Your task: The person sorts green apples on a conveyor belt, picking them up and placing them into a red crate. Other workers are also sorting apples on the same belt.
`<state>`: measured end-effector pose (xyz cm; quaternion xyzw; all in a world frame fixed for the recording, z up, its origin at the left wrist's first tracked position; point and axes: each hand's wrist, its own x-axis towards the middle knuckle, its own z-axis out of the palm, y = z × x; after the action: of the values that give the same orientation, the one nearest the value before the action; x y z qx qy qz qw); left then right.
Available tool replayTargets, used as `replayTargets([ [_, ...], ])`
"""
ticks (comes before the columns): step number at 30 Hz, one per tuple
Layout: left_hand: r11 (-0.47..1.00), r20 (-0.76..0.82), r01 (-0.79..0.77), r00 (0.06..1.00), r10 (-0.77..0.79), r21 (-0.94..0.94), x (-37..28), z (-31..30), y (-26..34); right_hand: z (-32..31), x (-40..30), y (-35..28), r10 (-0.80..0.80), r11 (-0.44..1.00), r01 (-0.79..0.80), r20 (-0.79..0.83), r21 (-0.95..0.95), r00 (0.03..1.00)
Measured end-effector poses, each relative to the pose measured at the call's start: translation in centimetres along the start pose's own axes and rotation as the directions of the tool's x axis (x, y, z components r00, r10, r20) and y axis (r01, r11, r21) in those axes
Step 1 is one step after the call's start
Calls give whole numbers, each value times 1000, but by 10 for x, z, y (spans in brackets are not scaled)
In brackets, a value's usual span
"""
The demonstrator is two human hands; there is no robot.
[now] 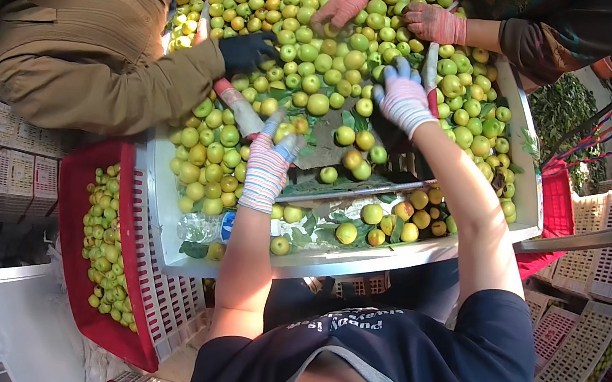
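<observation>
My left hand (pixel 269 168), in a striped knit glove with bluish fingertips, reaches over the left part of the sorting tray (pixel 317 157). Its thumb and forefinger are apart beside a yellow-green fruit (pixel 284 131); whether they grip it I cannot tell. My right hand (pixel 406 94), gloved alike, is farther up on the right with its fingers spread against the edge of the fruit pile (pixel 325 63). Between my hands several small round fruits (pixel 353 159) lie loose on the tray's dark surface, with green leaves (pixel 355 120) among them.
A co-worker's black-gloved hand (pixel 248 52) reaches in from the left, and another person's pink-gloved hands (pixel 345 7) from the far side. Padded dividers (pixel 241 109) split the tray. A clear plastic bottle (pixel 202 227) lies in the front trough. Left stands a red-and-white crate (pixel 144 262) of fruit.
</observation>
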<state>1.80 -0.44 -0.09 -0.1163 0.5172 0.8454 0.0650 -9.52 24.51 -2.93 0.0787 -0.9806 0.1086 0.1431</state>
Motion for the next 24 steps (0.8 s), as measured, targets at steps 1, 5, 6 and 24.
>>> replayTargets([
  [1,999,3,42,999,-42,16,0,-1,-1,-2,-8,-21,73,993,-70,27,-94,997],
  [5,992,16,65,998,-67,104,5,-3,-7,-15,-42,-40,-242,967,252,448,38,861],
  [6,994,39,69,997,-73,84,8,-6,-12,-17,-45,-38,-315,949,291,463,124,829],
  [24,904,136,238,970,-201,-354,17,-6,-11,-7,-41,-48,-582,812,557,308,174,752],
])
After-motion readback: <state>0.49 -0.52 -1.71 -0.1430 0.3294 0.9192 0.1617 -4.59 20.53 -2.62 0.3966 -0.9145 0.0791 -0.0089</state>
